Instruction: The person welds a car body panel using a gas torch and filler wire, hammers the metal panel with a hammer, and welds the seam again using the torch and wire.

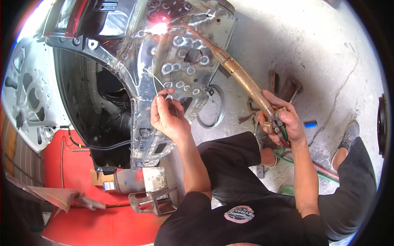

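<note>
My left hand [170,116] pinches a thin filler rod [156,78], which runs up toward a bright spot on the car's bare metal body panel [180,55]. Closed around the valve end of a brass welding torch [242,78] is my right hand [285,119]. The torch slants up and left, and its copper tip reaches the glowing flame [159,28] at the panel. Glare hides the exact spot where rod, tip and metal meet. Red and green hoses [324,172] trail from the torch over the floor.
A wire coil [223,115] lies against the panel's lower edge. Metal tools [289,90] and a small blue object [310,124] are on the concrete floor. At left are an open panel [33,94], a red surface [86,225] and a metal clamp [154,201].
</note>
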Demonstrator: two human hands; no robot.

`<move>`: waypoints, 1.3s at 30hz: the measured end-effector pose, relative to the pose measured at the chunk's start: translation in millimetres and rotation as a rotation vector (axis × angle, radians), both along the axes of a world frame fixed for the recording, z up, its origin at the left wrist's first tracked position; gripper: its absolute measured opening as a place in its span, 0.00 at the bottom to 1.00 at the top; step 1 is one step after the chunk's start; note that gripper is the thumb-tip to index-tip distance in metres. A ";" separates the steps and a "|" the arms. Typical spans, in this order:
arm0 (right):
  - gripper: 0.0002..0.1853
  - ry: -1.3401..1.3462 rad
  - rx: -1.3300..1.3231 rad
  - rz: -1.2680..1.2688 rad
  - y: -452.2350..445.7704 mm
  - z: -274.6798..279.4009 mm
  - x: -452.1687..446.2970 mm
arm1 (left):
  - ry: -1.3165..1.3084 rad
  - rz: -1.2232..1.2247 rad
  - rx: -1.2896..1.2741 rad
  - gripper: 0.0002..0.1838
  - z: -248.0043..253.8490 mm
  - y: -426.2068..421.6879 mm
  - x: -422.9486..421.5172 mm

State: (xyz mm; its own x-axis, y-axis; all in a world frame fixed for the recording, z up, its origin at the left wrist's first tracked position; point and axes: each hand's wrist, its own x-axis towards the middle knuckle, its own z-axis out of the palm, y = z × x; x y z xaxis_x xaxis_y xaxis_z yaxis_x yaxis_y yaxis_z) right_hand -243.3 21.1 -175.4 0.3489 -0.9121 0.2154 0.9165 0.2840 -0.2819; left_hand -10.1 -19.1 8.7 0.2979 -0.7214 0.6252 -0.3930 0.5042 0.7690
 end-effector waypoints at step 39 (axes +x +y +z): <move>0.40 -0.011 0.021 0.022 0.6 1.9 0.2 | -0.019 0.003 -0.001 0.15 2.4 -1.4 -1.9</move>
State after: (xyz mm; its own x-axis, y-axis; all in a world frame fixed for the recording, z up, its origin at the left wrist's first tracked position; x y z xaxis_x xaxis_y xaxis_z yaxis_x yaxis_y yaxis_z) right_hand -243.1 21.6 -173.4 0.3670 -0.9084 0.2004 0.9128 0.3102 -0.2658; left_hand -12.0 -20.6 11.2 0.2879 -0.7199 0.6315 -0.4090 0.5039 0.7608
